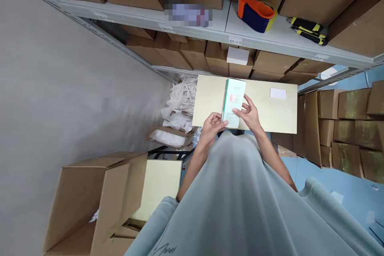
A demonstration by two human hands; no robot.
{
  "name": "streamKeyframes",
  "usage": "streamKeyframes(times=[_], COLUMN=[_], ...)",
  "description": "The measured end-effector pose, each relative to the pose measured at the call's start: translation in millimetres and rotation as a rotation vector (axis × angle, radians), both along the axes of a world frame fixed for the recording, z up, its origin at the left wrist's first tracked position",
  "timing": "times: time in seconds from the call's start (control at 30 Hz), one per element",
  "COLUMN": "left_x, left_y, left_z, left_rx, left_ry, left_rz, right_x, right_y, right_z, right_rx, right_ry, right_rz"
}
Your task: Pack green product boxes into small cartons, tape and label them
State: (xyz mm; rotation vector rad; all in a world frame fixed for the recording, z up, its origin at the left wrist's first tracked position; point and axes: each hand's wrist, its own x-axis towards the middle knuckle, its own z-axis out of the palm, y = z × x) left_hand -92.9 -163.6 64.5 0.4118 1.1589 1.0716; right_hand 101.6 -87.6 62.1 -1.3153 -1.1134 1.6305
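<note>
A pale mint-green box (235, 100) with small coloured pictures and printed text stands between my hands, over the cream tabletop (210, 92). My left hand (213, 128) grips its lower left corner, thumb on the front face. On the right edge, my right hand (249, 114) holds the box with the thumb across its front and the fingers behind. To the right of the box, a white label or slip of paper (278, 93) lies on the tabletop.
Beyond the tabletop rises a metal shelf (198, 44) of cardboard boxes, with tape rolls (256, 14) and box cutters (309, 30) on it. White paper scraps (183, 98) are piled left. An open carton (81, 204) stands lower left; stacked cartons (348, 124) are at right.
</note>
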Motion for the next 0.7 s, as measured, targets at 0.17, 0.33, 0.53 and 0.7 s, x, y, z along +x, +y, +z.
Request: streamKeyframes(times=[0.17, 0.33, 0.53, 0.7], left_x=[14, 30, 31, 11], left_y=[-1, -1, -9, -9], left_z=[-10.9, -13.8, -20.5, -44.7], left_rx=[0.016, 0.137, 0.202, -0.002], left_ry=[0.045, 0.343, 0.439, 0.104], left_rz=[0.13, 0.284, 0.199, 0.229], right_x=[1, -11, -28, -23], right_y=[1, -4, -11, -8], right_z=[-12.1, -21.9, -47.0, -69.6], right_rx=[-0.005, 0.087, 0.13, 0.01], right_ry=[0.029, -0.071, -0.226, -0.123], right_rz=[0.009, -0.092, -0.193, -0.243])
